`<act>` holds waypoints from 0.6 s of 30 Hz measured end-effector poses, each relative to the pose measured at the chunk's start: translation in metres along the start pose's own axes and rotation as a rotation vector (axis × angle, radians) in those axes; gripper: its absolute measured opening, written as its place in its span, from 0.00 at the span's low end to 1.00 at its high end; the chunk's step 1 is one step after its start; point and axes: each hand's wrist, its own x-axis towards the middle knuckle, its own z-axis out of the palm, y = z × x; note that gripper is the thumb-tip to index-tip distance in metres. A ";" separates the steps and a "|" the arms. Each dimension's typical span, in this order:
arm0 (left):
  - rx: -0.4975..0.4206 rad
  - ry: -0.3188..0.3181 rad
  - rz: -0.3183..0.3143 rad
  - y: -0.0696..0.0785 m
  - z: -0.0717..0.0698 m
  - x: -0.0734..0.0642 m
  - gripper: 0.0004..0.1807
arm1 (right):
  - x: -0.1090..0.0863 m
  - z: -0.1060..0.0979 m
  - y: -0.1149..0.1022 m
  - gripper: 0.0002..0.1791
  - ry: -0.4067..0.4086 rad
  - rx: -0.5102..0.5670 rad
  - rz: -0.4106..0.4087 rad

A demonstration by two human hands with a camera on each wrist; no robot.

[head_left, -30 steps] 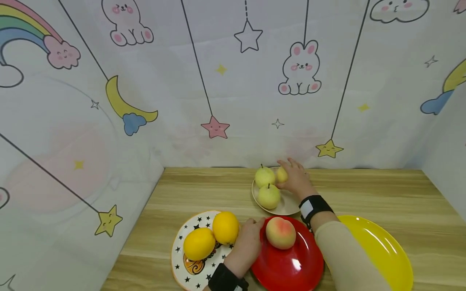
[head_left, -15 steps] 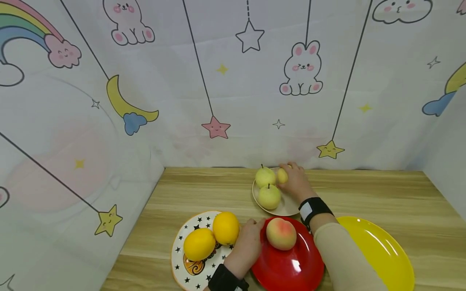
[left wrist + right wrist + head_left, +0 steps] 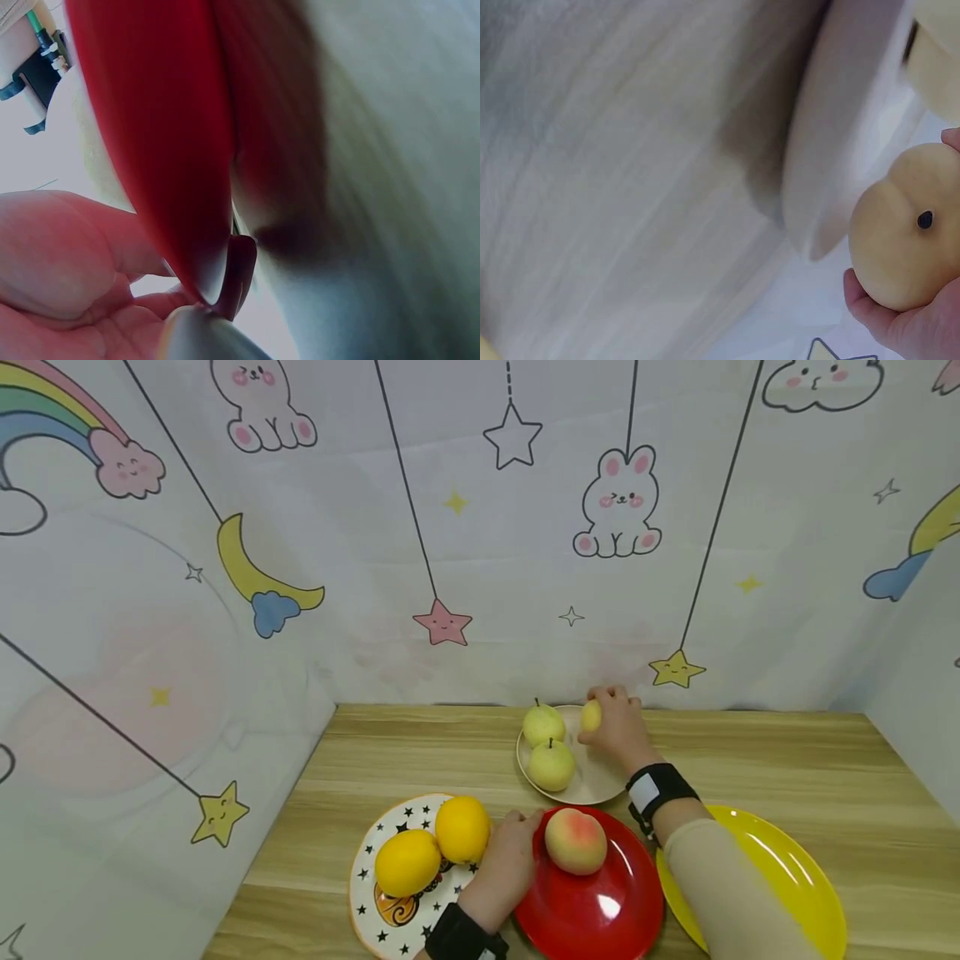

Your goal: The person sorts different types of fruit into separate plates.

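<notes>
My right hand (image 3: 621, 728) grips a pale yellow peach (image 3: 592, 716) over the back right of a small beige plate (image 3: 596, 781). In the right wrist view the peach (image 3: 900, 232) shows a crease and a dark spot, with fingers on both sides. Two green-yellow pears (image 3: 552, 766) sit at the left of that plate. My left hand (image 3: 507, 860) pinches the left rim of a red plate (image 3: 615, 893), seen edge-on in the left wrist view (image 3: 172, 142). On the red plate lies a pink-blushed peach (image 3: 576, 842).
Left of the red plate, a white star-patterned plate (image 3: 363, 893) bears two lemons (image 3: 407, 862). A yellow plate (image 3: 795, 868) lies to the right, partly under my right sleeve (image 3: 735, 877). A printed cloth wall (image 3: 517, 552) rises behind the wooden table (image 3: 420, 747).
My right hand and the yellow peach have moved slightly right, away from the pears. The left hand stays at the red plate's rim.
</notes>
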 end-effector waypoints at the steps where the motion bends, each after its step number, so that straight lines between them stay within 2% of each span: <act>1: -0.002 0.001 0.003 0.000 0.000 -0.001 0.35 | 0.000 -0.001 -0.001 0.37 0.001 0.002 0.001; 8: 0.020 0.010 0.007 0.000 -0.003 -0.002 0.34 | -0.003 -0.008 -0.008 0.35 -0.017 0.009 0.016; 18: 0.044 0.018 0.028 0.001 -0.001 -0.002 0.34 | -0.009 -0.017 -0.009 0.33 0.006 0.057 -0.042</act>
